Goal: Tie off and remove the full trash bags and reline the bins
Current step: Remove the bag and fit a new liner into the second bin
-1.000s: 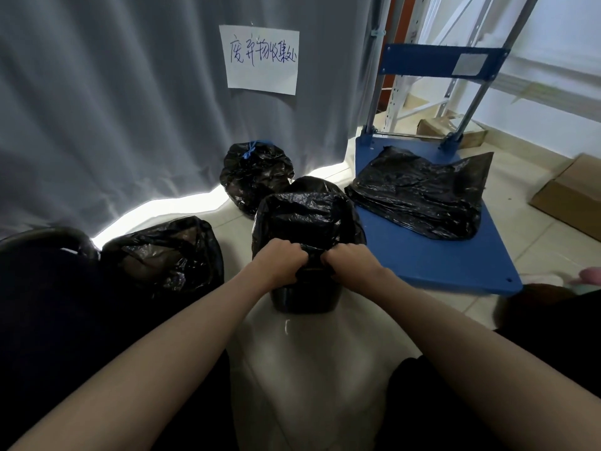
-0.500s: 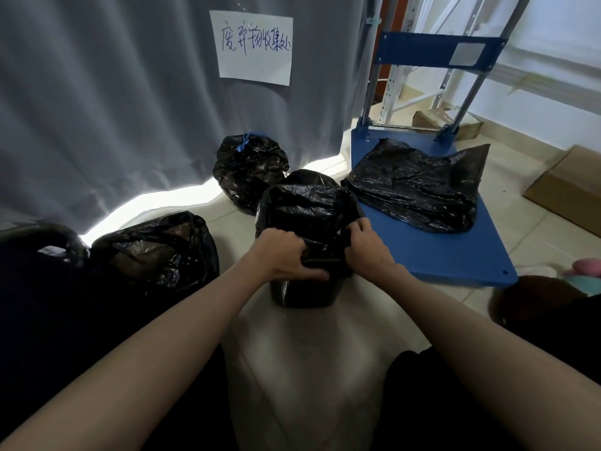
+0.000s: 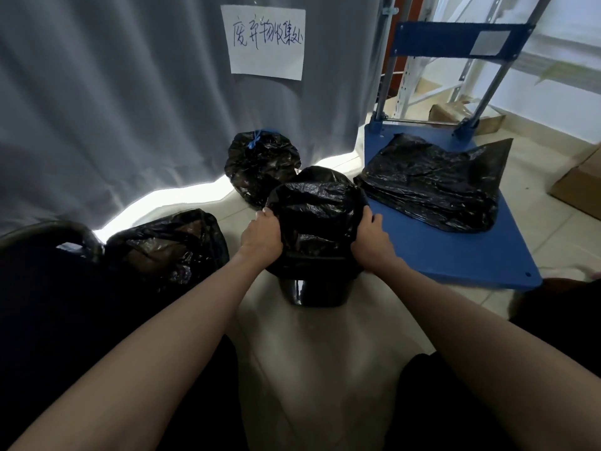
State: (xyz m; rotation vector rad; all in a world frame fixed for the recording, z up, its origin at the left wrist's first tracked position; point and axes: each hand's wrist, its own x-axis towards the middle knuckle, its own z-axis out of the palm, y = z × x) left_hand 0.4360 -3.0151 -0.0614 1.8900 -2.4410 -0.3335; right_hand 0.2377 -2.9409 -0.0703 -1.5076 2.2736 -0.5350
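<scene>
A small black bin (image 3: 320,292) stands on the floor in front of me, with a black trash bag (image 3: 317,209) draped over its top. My left hand (image 3: 261,237) grips the bag's left edge at the rim. Opposite it, my right hand (image 3: 370,240) grips the right edge. A tied full bag (image 3: 260,164) with a blue tie sits behind the bin by the curtain. Another full black bag (image 3: 169,249) lies to the left.
A blue platform cart (image 3: 471,252) stands to the right with a pile of flat black bags (image 3: 432,190) on it. A grey curtain (image 3: 130,92) with a paper sign (image 3: 266,42) hangs behind. A cardboard box (image 3: 577,187) sits far right; a dark bin (image 3: 48,236) is at the left.
My hands were together at the front of the bag over the bin. They have moved apart to the left and right sides of the rim, spreading the bag.
</scene>
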